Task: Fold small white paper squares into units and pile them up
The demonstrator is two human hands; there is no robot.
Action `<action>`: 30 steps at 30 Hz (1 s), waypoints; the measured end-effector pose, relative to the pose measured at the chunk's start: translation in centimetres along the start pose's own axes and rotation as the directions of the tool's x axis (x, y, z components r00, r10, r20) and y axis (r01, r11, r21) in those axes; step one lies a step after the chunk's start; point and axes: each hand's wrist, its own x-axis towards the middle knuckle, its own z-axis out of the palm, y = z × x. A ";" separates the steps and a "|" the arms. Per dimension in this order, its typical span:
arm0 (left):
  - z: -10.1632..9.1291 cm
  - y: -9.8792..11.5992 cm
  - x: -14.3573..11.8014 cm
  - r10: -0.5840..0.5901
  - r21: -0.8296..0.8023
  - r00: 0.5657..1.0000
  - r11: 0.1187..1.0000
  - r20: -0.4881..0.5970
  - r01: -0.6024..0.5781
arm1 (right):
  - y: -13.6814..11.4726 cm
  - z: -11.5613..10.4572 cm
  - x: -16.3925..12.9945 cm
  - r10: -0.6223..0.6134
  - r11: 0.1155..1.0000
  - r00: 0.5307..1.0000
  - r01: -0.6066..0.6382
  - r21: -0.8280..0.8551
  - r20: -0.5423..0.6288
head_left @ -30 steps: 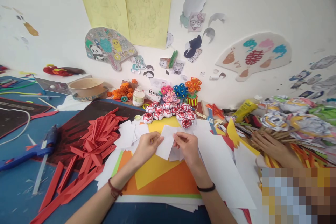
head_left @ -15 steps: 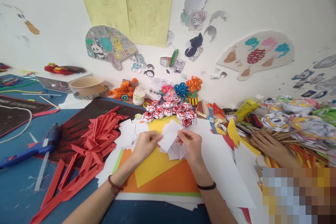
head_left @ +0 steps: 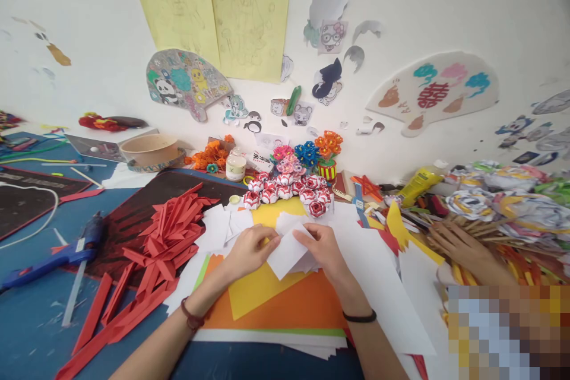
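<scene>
At bench centre, six o'clock from the row of red-and-white paper flowers (head_left: 285, 189), we hold a small white paper square (head_left: 288, 252) between both hands. Our left hand (head_left: 252, 249) pinches its left corner with fingertips pressed together; our right hand (head_left: 323, 247) pinches the upper right edge, fingers curled over more white squares (head_left: 307, 261) beneath. The square sits tilted like a diamond, directly between the hands, just above the yellow sheet (head_left: 258, 288) and orange sheet (head_left: 294, 309).

Progress, as we judge it: early in this piece. The square looks flat with no clear crease yet, so the folding is left. Many finished flowers stand at twelve o'clock, and a pile of folded red paper strips (head_left: 169, 237) lies at nine o'clock, so earlier batches seem done. Loose white squares (head_left: 222, 222) wait at ten o'clock.

Blue glue gun (head_left: 57, 255) lies far at nine o'clock, untouched. Another person's hand (head_left: 458, 246) rests at three o'clock on sticks, well apart from ours.
</scene>
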 end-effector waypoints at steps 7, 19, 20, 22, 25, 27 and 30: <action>1.5 0.7 -0.2 -0.082 -0.295 0.996 0.951 0.043 0.091 | -0.6 0.0 -0.2 -0.068 0.985 0.995 0.079 -0.151 0.075; 1.2 0.3 0.1 -0.151 -0.351 0.984 0.920 0.096 0.175 | -0.5 -1.2 -0.1 -0.124 0.982 0.968 0.089 -0.164 -0.217; 0.8 0.1 0.1 -0.159 -0.332 0.983 0.926 0.089 0.180 | -0.3 -1.9 0.0 -0.112 0.988 0.952 0.076 -0.134 -0.286; 0.2 -0.1 0.1 -0.195 -0.293 0.980 0.936 0.030 0.195 | -0.1 -3.1 0.3 -0.100 0.994 0.908 0.072 -0.086 -0.407; 0.0 0.0 0.1 -0.214 -0.257 0.973 0.948 -0.088 0.186 | -0.3 -3.3 0.3 -0.100 0.995 0.887 0.091 -0.042 -0.451; 0.4 0.2 0.1 -0.203 -0.268 0.974 0.948 -0.101 0.170 | -0.6 -2.4 0.1 -0.102 0.995 0.902 0.096 -0.035 -0.419; 1.2 0.3 0.0 -0.214 -0.335 0.974 0.926 -0.079 0.177 | -1.1 -0.7 -0.2 -0.081 0.996 0.938 0.084 -0.007 -0.338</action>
